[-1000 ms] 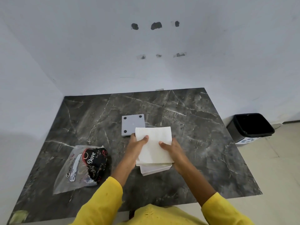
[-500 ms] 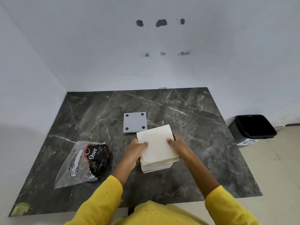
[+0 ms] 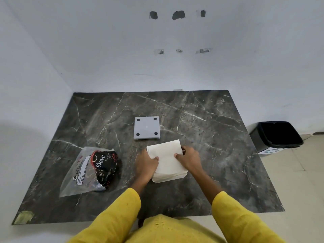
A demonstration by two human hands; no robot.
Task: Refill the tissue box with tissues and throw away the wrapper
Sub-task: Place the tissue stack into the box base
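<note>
Dark grey marble-pattern tabletop (image 3: 219, 137) set against white walls; places below are given relative to the grey square plastic lid (image 3: 147, 127), which lies flat on the table with four black round feet facing up. Just nearer the person than the lid, slightly right, is the stack of white folded tissues (image 3: 167, 161), resting on the table and not touching the lid. Left hand (image 3: 146, 165) grips the stack's left side, thumb on the top sheet, fingers curled down the edge. Right hand (image 3: 188, 159) grips the right side the same way, thumb on top, fingers wrapped around the far right edge. Both hands closed onto the stack, top sheet slightly skewed against the lower ones. Cannot tell if the tissue box is under the stack; none visible. Nearer the person and well left of the lid lies the clear plastic wrapper (image 3: 82, 174) with a white label, crumpled, with a black and red "Dove" printed part (image 3: 104, 168) at its right side. Far right of the lid, off the table on the beige floor, stands a black rectangular bin (image 3: 276, 135), open top. Yellow sleeves (image 3: 245, 218) at the bottom edge.
</note>
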